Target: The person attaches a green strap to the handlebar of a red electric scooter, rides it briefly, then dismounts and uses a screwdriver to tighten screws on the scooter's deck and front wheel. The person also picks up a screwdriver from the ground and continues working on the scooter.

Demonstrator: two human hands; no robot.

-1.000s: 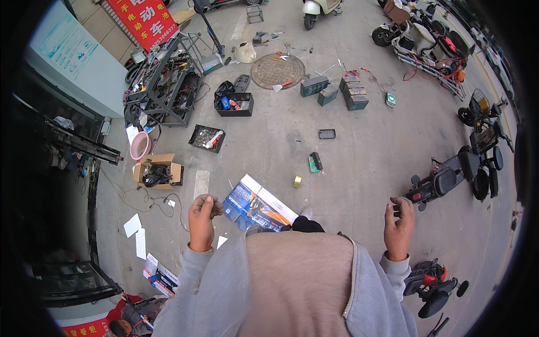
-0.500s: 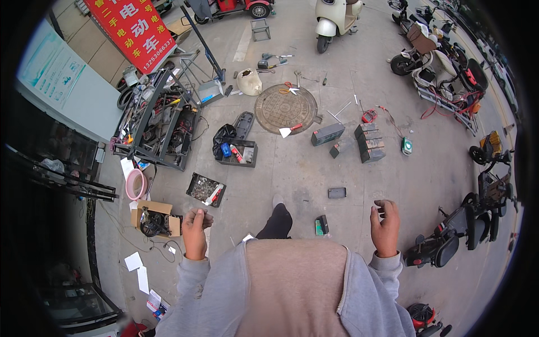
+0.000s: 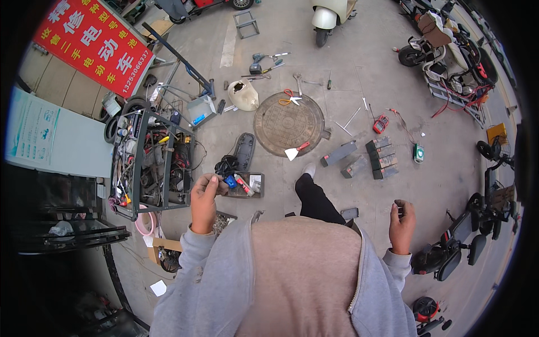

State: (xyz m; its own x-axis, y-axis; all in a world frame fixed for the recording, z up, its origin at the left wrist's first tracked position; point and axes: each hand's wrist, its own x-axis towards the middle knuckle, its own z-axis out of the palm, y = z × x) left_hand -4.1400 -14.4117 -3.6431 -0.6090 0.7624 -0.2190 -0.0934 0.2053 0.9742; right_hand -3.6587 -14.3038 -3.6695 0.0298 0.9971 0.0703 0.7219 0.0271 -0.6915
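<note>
Diffuse daylight, without a clear direction, spreads over the grey pavement (image 3: 415,185), leaving shadows faint and soft. The left hand (image 3: 204,205) and right hand (image 3: 402,224) are evenly lit and fairly sharp. Toward eight o'clock the doorway (image 3: 62,269) sinks into near-black, its detail lost. Fisheye bending tilts the red sign (image 3: 92,45) at ten o'clock, and a black vignette swallows the corners.
</note>
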